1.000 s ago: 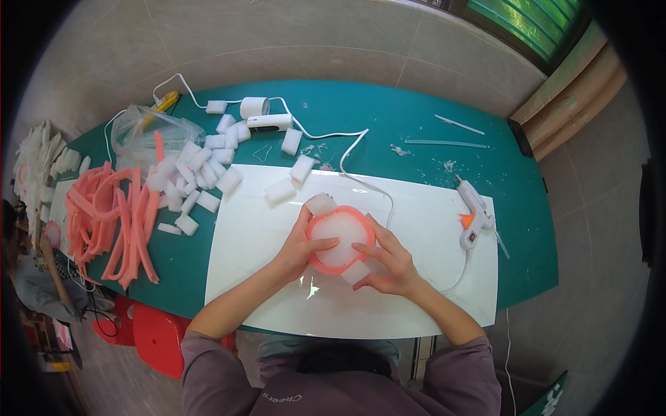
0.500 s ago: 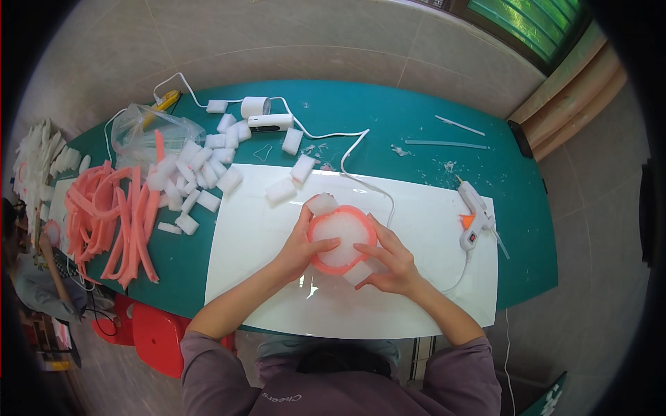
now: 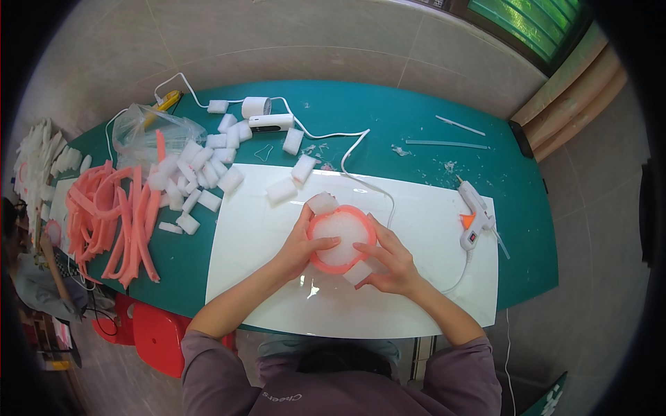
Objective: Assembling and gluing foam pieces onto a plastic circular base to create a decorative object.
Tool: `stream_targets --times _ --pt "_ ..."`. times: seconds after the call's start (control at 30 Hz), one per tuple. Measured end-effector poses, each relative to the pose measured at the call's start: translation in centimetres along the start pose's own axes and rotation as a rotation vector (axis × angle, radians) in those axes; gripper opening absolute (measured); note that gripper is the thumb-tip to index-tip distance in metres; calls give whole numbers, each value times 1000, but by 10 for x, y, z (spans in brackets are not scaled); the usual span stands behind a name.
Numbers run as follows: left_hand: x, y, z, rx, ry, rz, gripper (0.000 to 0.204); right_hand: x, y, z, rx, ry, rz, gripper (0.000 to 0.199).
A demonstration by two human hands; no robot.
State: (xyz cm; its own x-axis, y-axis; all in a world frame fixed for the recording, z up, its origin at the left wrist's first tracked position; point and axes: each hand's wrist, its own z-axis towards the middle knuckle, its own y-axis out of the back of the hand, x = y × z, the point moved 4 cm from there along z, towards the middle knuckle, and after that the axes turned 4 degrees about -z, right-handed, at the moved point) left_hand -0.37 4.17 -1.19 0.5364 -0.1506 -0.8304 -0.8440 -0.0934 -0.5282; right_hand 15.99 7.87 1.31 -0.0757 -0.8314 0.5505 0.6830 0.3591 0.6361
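Note:
Between my hands is a round white foam disc [image 3: 340, 232] with a pink foam strip [image 3: 345, 209] bent around its edge as a rim. My left hand [image 3: 305, 239] grips its left side, thumb lying on the white face, fingers near a white foam block [image 3: 322, 203] at the upper left of the rim. On the other side my right hand [image 3: 390, 260] clasps the rim, thumb on the face, with a second white foam block [image 3: 358, 272] against the lower right edge. A white glue gun [image 3: 474, 216] with an orange trigger lies to the right.
Loose white foam blocks [image 3: 229, 180] and a heap of pink foam strips [image 3: 121, 208] cover the left of the green table [image 3: 527, 270]. A white board [image 3: 257, 305] lies under my hands. A white cable [image 3: 319, 134], glue sticks [image 3: 446, 144] and a plastic bag [image 3: 156, 132] lie farther back.

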Motion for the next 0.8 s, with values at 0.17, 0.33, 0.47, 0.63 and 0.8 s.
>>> stream_targets --times 0.17,0.33,0.47,0.63,0.8 --pt "3 0 0 -26 23 -37 74 -2 0 0 3 -23 22 64" --pt "5 2 1 -53 62 -60 74 -4 0 0 11 -22 18 63" --pt "6 1 0 -52 65 -80 73 -3 1 1 -6 -5 6 63" --pt "7 0 -2 -55 89 -99 70 -5 0 -2 -15 -22 12 63" --pt "9 1 -1 -41 98 -108 69 -7 1 -1 -23 -56 43 61"
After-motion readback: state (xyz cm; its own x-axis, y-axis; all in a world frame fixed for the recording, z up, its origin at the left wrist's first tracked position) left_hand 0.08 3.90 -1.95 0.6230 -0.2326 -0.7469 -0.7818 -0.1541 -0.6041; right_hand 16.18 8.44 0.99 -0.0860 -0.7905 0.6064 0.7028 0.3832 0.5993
